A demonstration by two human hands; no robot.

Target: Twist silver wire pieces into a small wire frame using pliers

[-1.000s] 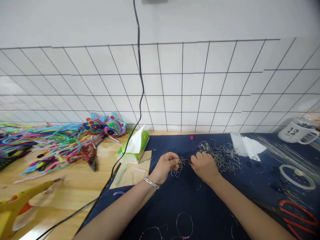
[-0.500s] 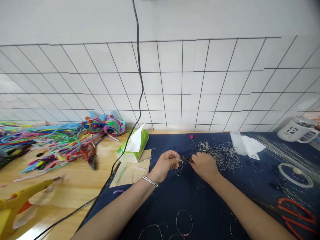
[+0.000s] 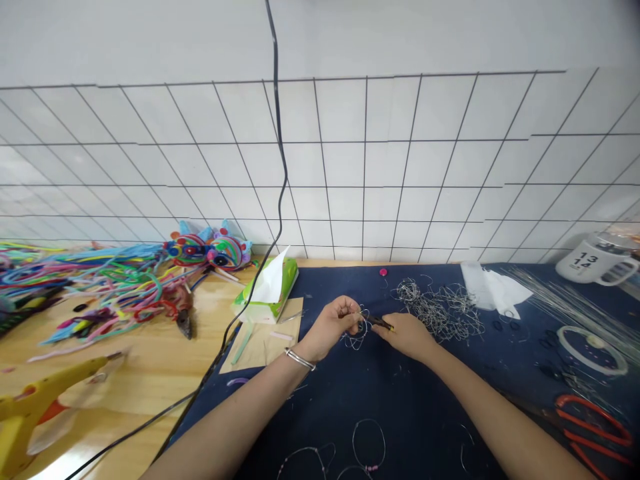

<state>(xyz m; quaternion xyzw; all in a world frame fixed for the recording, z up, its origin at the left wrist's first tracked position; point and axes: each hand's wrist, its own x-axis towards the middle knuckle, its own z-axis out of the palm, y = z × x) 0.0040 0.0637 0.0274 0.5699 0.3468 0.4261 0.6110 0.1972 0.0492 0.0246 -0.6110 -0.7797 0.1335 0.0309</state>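
Note:
Near the middle of the dark blue mat (image 3: 400, 407), my left hand (image 3: 341, 320) pinches a small piece of looped thin wire (image 3: 356, 341), which hangs below the fingers. Dark pliers (image 3: 379, 321) are in my right hand (image 3: 409, 332), with their tip touching the wire beside my left fingertips. A tangled heap of wire pieces (image 3: 443, 312) lies just behind and right of my right hand. Closer to the front edge rest wire loops with pink beads (image 3: 369, 445). A pink round bead (image 3: 383, 272) sits at the back of the mat.
Tissue pack (image 3: 273, 293) and brown paper (image 3: 260, 347) lie left of my hands. Farther left are a yellow glue gun (image 3: 55, 393), coloured strips (image 3: 120, 273) and a black cable (image 3: 220, 353). On the right: red-handled scissors (image 3: 593, 427), a white mug (image 3: 595, 260), straight wires (image 3: 575, 307).
My right hand has tilted and dropped slightly, so more of the pliers shows, now slanting down to the right. My left hand has risen slightly with the wire.

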